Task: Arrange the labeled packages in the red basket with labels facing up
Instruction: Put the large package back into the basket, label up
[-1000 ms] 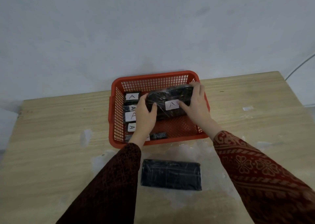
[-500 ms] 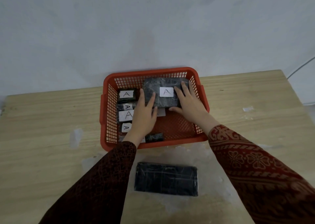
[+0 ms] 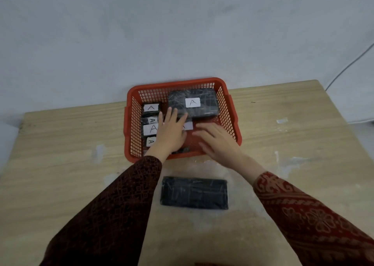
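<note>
A red mesh basket (image 3: pixel 232 111) stands on the wooden table against the wall. A large black wrapped package (image 3: pixel 204 105) lies flat in its far right corner, its white "A" label facing up. Several smaller black packages (image 3: pixel 150 124) with "A" labels up line the basket's left side. My left hand (image 3: pixel 171 135) hovers open over the basket's middle, fingertips near the large package's front edge, partly hiding another label. My right hand (image 3: pixel 217 142) is open over the basket's near right part, holding nothing. A black package (image 3: pixel 194 192) with no label showing lies on the table in front of the basket.
The wooden table (image 3: pixel 60 164) has worn pale patches near the basket. A small tape scrap (image 3: pixel 282 120) lies to the right. A thin cable (image 3: pixel 348 67) runs down the wall at the far right.
Both hands set the large labeled package down flat in the basket's far right corner, let go of it and drew back toward me.
</note>
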### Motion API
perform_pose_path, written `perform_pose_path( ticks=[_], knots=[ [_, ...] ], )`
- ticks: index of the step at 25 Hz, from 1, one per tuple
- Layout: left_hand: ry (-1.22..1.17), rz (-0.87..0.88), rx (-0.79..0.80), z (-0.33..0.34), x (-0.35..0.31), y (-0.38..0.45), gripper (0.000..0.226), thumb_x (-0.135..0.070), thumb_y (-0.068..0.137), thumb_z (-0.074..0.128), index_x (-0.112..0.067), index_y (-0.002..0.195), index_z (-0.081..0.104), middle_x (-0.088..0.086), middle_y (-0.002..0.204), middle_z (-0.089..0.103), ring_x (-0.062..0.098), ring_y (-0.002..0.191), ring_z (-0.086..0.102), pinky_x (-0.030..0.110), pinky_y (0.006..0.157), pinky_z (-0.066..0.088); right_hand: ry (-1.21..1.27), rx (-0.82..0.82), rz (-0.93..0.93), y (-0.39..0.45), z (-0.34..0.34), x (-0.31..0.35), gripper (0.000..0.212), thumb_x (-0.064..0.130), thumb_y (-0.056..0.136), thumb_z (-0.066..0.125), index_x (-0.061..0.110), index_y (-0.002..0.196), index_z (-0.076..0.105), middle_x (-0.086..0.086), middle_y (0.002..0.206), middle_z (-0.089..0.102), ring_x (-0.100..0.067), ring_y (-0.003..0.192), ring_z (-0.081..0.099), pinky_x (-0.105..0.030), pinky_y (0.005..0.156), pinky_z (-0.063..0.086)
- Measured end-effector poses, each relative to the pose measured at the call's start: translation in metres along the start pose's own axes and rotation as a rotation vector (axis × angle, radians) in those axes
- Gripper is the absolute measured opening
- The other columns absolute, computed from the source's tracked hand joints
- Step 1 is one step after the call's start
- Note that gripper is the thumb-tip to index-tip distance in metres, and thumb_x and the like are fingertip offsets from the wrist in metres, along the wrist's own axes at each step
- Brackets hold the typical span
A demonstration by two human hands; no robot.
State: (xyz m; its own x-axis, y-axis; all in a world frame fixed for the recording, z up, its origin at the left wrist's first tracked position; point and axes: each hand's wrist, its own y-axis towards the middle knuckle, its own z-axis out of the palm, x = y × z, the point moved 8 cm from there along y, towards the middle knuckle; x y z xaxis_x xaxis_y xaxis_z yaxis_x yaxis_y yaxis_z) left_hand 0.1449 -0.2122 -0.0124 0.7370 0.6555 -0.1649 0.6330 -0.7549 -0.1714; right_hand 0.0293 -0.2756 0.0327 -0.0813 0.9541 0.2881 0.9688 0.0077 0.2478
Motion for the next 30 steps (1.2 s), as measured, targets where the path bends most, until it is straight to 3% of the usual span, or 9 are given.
perform_pose_path(
  ticks=[3, 6, 10, 13, 15, 18, 24, 27, 30],
  knots=[
    [-0.164, 0.093, -0.252, -0.030, -0.008, -0.051, 0.046, -0.020, 0.094, 0.043, -0.015, 0.140, 0.041, 0.012, 0.148, 0.040, 0.028, 0.142, 0.026, 0.048, 0.119, 0.012, 0.062, -0.051, -0.154, -0.061, 0.000, 0.039, 0.024, 0.020, 0.089, 0.059, 0.009, 0.110, 0.062, -0.013, 0.117, 0.063, -0.024, 0.107, 0.057, -0.033, 0.089, 0.049],
    [-0.163, 0.308, -0.445, -0.027, -0.016, -0.128, 0.032, -0.015, 0.091, 0.046, -0.010, 0.120, 0.059, 0.012, 0.122, 0.061, 0.028, 0.120, 0.052, 0.043, 0.106, 0.035, -0.011, 0.190, -0.077, -0.114, 0.037, 0.043, 0.052, 0.045, 0.083, 0.063, 0.018, 0.126, 0.051, -0.012, 0.136, 0.052, -0.029, 0.125, 0.048, -0.043, 0.101, 0.045],
    [-0.058, 0.427, -0.219, 0.036, -0.015, -0.187, 0.040, -0.026, 0.089, 0.053, -0.011, 0.126, 0.056, 0.017, 0.129, 0.057, 0.034, 0.122, 0.051, 0.040, 0.106, 0.036, -0.059, 0.484, 0.098, -0.148, 0.076, 0.028, 0.086, 0.051, 0.075, 0.069, 0.027, 0.145, 0.026, -0.007, 0.157, 0.020, -0.029, 0.144, 0.018, -0.045, 0.114, 0.029],
    [0.006, 0.323, 0.086, 0.083, -0.006, -0.194, 0.066, -0.036, 0.089, 0.055, -0.021, 0.147, 0.027, 0.011, 0.157, 0.021, 0.029, 0.146, 0.017, 0.041, 0.118, 0.017, 0.090, 0.455, 0.101, -0.148, 0.074, 0.027, 0.074, 0.036, 0.081, 0.070, 0.027, 0.144, 0.031, -0.006, 0.157, 0.023, -0.027, 0.143, 0.020, -0.045, 0.115, 0.032],
    [-0.051, 0.279, 0.033, 0.082, -0.002, -0.193, 0.067, -0.027, 0.089, 0.058, -0.020, 0.147, 0.027, 0.009, 0.156, 0.026, 0.028, 0.144, 0.023, 0.039, 0.116, 0.022, 0.289, 0.445, 0.170, -0.147, 0.064, 0.023, 0.063, 0.034, 0.084, 0.066, 0.030, 0.141, 0.037, -0.002, 0.155, 0.031, -0.020, 0.142, 0.024, -0.040, 0.116, 0.030],
    [-0.318, 0.239, -0.146, 0.051, 0.002, -0.190, 0.053, -0.012, 0.079, 0.067, -0.014, 0.130, 0.051, 0.009, 0.126, 0.060, 0.027, 0.112, 0.058, 0.032, 0.093, 0.045, 0.436, 0.344, 0.250, -0.139, 0.036, 0.015, 0.048, 0.039, 0.085, 0.061, 0.034, 0.131, 0.047, 0.006, 0.131, 0.055, -0.007, 0.117, 0.049, -0.033, 0.103, 0.045],
    [-0.651, 0.151, -0.396, -0.019, 0.007, -0.170, 0.045, -0.020, 0.076, 0.076, -0.015, 0.116, 0.057, 0.000, 0.108, 0.063, 0.012, 0.099, 0.058, 0.022, 0.086, 0.047, 0.701, -0.055, 0.435, -0.103, -0.027, -0.013, 0.028, 0.035, 0.087, 0.063, 0.026, 0.111, 0.053, 0.011, 0.099, 0.064, -0.002, 0.090, 0.063, -0.013, 0.069, 0.053],
    [-0.869, 0.020, -0.478, -0.042, 0.019, -0.149, 0.055, -0.024, 0.074, 0.078, -0.023, 0.120, 0.048, -0.007, 0.111, 0.060, 0.000, 0.101, 0.058, 0.014, 0.085, 0.050, 0.710, -0.239, 0.547, -0.085, -0.046, -0.033, 0.037, 0.033, 0.087, 0.064, 0.024, 0.120, 0.050, 0.017, 0.104, 0.060, 0.000, 0.094, 0.060, -0.012, 0.069, 0.052],
    [-1.060, -0.118, -0.547, -0.048, 0.026, -0.121, 0.053, -0.024, 0.073, 0.079, -0.021, 0.114, 0.045, -0.003, 0.115, 0.062, 0.000, 0.103, 0.060, 0.018, 0.084, 0.055, 0.550, -0.321, 0.648, -0.069, -0.053, -0.052, 0.046, 0.023, 0.088, 0.065, 0.019, 0.131, 0.051, 0.002, 0.109, 0.055, -0.014, 0.101, 0.057, -0.026, 0.082, 0.048]
  ],
)
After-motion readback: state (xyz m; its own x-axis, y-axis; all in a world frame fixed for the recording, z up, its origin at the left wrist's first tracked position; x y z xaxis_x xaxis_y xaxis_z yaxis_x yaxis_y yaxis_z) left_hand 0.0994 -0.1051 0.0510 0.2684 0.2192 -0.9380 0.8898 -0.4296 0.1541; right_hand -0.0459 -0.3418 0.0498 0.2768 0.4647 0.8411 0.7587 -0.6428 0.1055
